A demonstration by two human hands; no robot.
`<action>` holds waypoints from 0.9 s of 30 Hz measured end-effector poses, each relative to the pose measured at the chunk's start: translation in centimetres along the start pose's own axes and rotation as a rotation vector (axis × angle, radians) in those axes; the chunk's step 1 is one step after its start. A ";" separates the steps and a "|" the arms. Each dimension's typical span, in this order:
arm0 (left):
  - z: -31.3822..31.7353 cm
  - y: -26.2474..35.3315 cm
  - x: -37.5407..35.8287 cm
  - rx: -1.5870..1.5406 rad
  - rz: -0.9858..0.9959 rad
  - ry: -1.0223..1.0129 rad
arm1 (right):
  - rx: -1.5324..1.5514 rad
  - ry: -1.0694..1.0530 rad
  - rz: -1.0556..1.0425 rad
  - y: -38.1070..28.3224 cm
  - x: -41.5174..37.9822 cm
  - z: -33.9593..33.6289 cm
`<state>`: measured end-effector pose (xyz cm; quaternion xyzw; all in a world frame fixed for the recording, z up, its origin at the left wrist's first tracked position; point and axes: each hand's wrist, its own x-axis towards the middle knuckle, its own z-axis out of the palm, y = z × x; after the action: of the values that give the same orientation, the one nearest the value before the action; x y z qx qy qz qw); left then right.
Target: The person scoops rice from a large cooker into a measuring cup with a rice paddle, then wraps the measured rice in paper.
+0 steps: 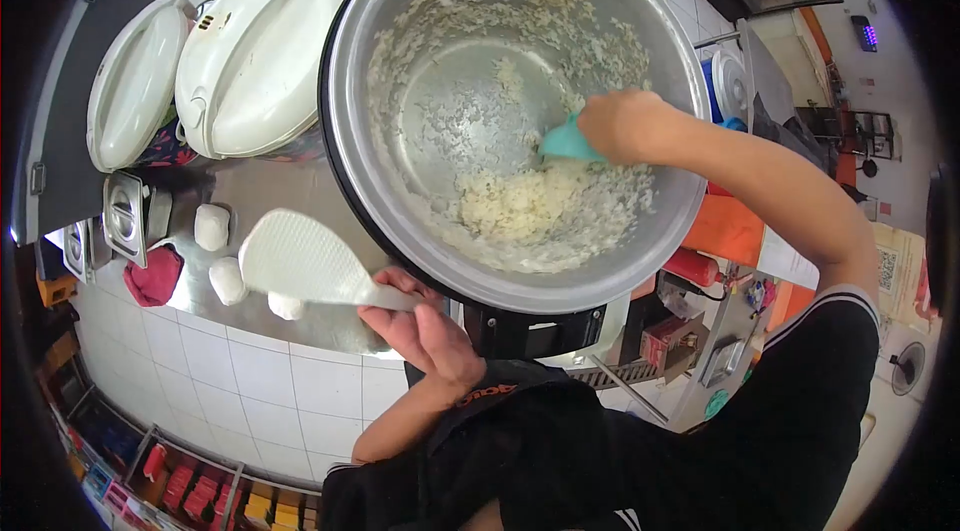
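My left hand (432, 339) is closed round the handle of a white rice paddle (300, 256), its broad blade held over the counter beside the pot. Inside the large metal rice pot (688, 61), my right hand (625, 126) grips a teal scraper (568, 142). The scraper's lower edge meets the cooked rice (520, 206), which is heaped on the side of the pot nearest me. More grains cling to the wall all round, and bare metal shows across much of the bottom.
On the steel counter (270, 189) lie several white wrapped lumps (212, 227), a dark red cloth (154, 276) and a lidded steel container (124, 218). Two white rice cookers with shut lids (262, 56) stand at the back left. A red cylinder (692, 267) is right of the pot.
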<state>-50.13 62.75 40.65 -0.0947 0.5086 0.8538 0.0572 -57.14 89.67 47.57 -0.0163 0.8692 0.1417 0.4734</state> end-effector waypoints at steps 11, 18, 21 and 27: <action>0.0 0.8 -1.3 0.194 0.214 -0.017 | 0.173 -0.169 -0.546 0.4 5.1 0.5; -0.3 0.8 -1.3 0.125 0.135 -0.020 | 0.399 0.045 -0.173 -2.5 3.4 -3.5; -0.2 0.1 -1.2 0.144 0.233 0.004 | 0.363 0.231 -0.211 -5.5 2.8 -2.7; -1.0 -0.8 -1.7 0.377 0.308 0.031 | 0.374 -0.037 -0.497 -2.2 2.9 -1.4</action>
<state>-48.19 62.23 39.88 -0.0170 0.6684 0.7408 -0.0647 -59.48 87.53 45.37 -0.1382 0.8409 -0.1405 0.5041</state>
